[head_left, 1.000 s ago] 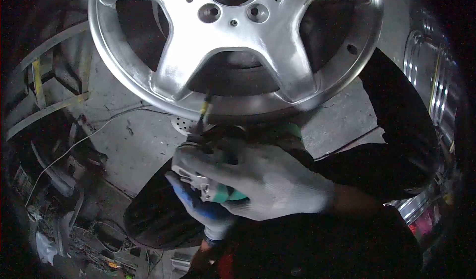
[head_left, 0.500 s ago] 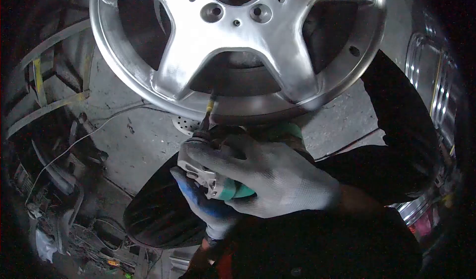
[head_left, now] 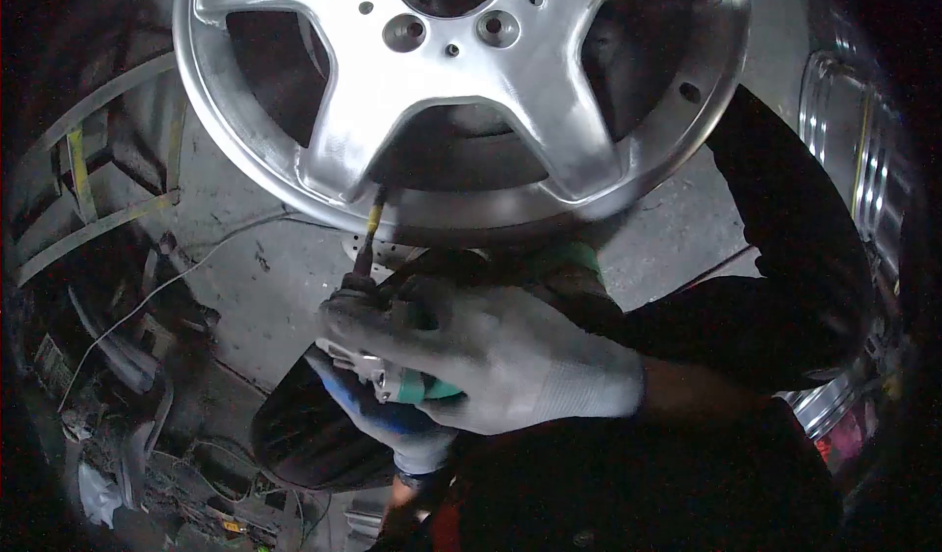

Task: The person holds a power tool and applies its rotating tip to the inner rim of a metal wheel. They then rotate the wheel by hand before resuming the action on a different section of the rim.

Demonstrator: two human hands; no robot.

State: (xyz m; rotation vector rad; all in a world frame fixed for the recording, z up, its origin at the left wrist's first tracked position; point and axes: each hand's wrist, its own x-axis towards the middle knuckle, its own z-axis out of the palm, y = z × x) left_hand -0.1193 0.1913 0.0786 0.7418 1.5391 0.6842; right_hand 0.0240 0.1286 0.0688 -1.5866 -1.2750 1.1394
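Observation:
A silver alloy wheel [head_left: 446, 81] with broad spokes fills the upper part of the head view, its centre bore cut off near the top edge. My right hand [head_left: 520, 356], in a grey-white glove, wraps around a die grinder [head_left: 368, 368] with a metal head and green body. From below, my left hand [head_left: 378, 424], in a glove with a blue palm, supports the same grinder; most of its fingers are hidden. The grinder's thin shaft, with a yellow band, points up to the rim's inner edge beside the foot of the lower-left spoke.
Metal frames [head_left: 93, 228] and dark car parts [head_left: 128, 375] lie on the left. A thin cable [head_left: 147, 297] crosses the concrete floor [head_left: 235, 297]. Shiny metal rims [head_left: 834, 159] stand at the right. My dark-clothed legs flank the work, and a green object [head_left: 569, 256] sits under the wheel.
Both hands and the grinder have shifted left along the rim, and the tip now sits closer to the lower-left spoke. The view has moved slightly, so more of the wheel's upper-left spoke lettering shows.

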